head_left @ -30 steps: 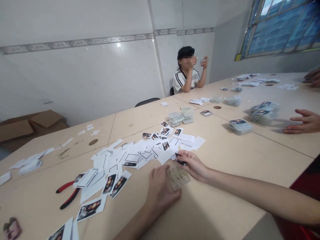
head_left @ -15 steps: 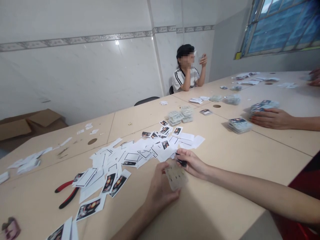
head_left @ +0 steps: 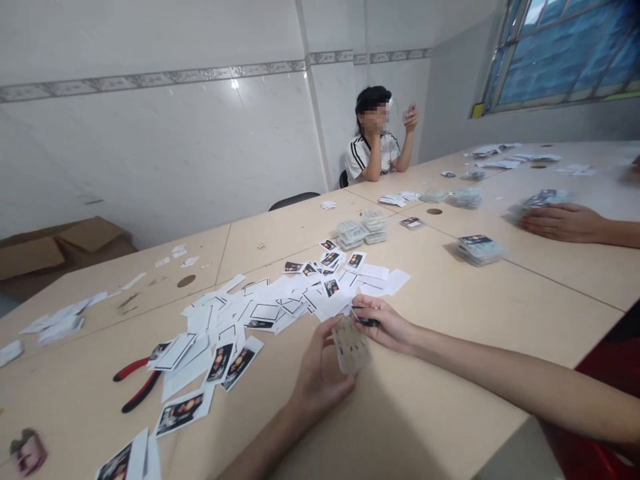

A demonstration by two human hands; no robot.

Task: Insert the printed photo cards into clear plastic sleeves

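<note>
A clear plastic box (head_left: 351, 343) with small pale items inside is gripped by its edges in my left hand (head_left: 320, 373), tilted above the table. My right hand (head_left: 385, 323) pinches a dark printed card (head_left: 367, 319) at the upper right of the box. Whether the card touches the box I cannot tell. Just beyond both hands spreads a heap of white paper slips (head_left: 270, 307), several with dark printed pictures. One dark printed card (head_left: 239, 365) lies to the left of my left hand.
Red-and-black-handled pliers (head_left: 137, 387) lie at the left, partly under papers. Stacked clear boxes (head_left: 363, 228) stand behind the heap, with another stack (head_left: 479, 249) to the right. A co-worker's hand (head_left: 565, 221) covers more boxes. Another person (head_left: 373, 143) sits at the far side. A cardboard box (head_left: 65, 250) stands left.
The clear box in my left hand has tipped slightly, showing its contents more plainly. At the right, the co-worker's hand and the boxes under it have shifted away to the right.
</note>
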